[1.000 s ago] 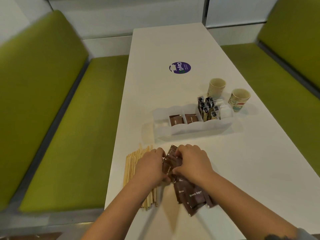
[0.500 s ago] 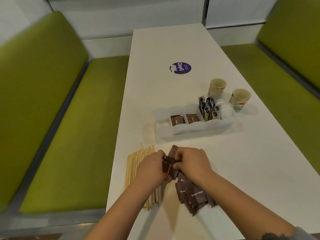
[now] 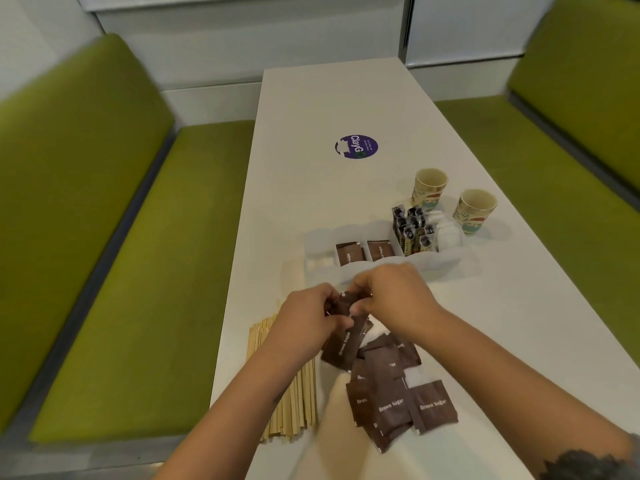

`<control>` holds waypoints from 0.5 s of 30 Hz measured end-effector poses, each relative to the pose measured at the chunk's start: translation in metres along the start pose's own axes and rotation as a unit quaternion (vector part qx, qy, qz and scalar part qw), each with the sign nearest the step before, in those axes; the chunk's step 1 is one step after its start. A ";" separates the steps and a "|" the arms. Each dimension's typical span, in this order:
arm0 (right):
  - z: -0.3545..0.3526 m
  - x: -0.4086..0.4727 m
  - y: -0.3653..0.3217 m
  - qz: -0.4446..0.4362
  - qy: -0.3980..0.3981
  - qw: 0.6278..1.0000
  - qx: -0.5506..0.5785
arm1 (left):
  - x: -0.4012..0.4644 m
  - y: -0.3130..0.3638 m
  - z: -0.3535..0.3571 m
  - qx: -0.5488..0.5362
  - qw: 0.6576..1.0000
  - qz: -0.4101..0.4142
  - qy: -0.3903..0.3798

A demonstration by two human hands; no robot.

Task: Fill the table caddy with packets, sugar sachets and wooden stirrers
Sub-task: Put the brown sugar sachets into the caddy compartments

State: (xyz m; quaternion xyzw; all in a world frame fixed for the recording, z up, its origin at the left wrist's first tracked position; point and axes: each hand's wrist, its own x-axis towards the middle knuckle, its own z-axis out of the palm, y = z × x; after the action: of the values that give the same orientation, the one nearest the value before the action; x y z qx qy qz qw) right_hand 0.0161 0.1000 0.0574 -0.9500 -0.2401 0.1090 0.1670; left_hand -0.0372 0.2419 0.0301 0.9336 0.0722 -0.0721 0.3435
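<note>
A white table caddy [image 3: 446, 263] stands mid-table. Two brown sugar sachets [image 3: 363, 252] lie in its middle compartments and dark stick packets [image 3: 412, 230] stand upright in a right compartment. My left hand [image 3: 306, 322] and my right hand [image 3: 393, 297] are together just in front of the caddy, both gripping a small stack of brown sugar sachets [image 3: 346, 306] lifted off the table. A loose pile of brown sugar sachets [image 3: 391, 403] lies below my hands. Wooden stirrers [image 3: 294, 407] lie in a bundle at the table's left edge, partly under my left forearm.
Two paper cups [image 3: 429, 185] [image 3: 476, 209] stand behind and right of the caddy. A purple round sticker [image 3: 356, 146] marks the white table [image 3: 329, 105] further back. Green bench seats [image 3: 138, 271] run along both sides.
Both hands have lifted a small stack of sachets from the pile and moved it up toward the caddy. The remaining pile has spread out and shows more.
</note>
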 end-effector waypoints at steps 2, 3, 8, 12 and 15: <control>-0.016 0.009 0.004 -0.014 0.011 0.999 -0.052 | 0.009 0.014 -0.004 -0.012 1.000 0.011 0.012; -0.025 0.014 0.006 -0.016 0.016 0.998 -0.066 | 0.014 0.022 -0.007 -0.018 1.000 0.018 0.018; -0.069 0.043 0.021 -0.033 0.054 0.988 -0.139 | 0.053 0.052 -0.015 -0.063 0.994 0.047 0.071; -0.078 0.064 0.034 -0.052 0.082 0.971 -0.218 | 0.085 0.061 -0.013 -0.064 0.994 0.049 0.074; -0.075 0.072 0.040 -0.068 0.073 0.962 -0.254 | 0.098 0.062 -0.007 -0.037 0.996 0.042 0.071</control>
State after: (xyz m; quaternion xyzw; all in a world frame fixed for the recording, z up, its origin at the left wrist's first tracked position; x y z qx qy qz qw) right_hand 0.1162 0.0821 0.1021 -0.9480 -0.3113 -0.0372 -0.0551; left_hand 0.0710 0.2083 0.0560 0.9253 0.0597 0.0115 0.3742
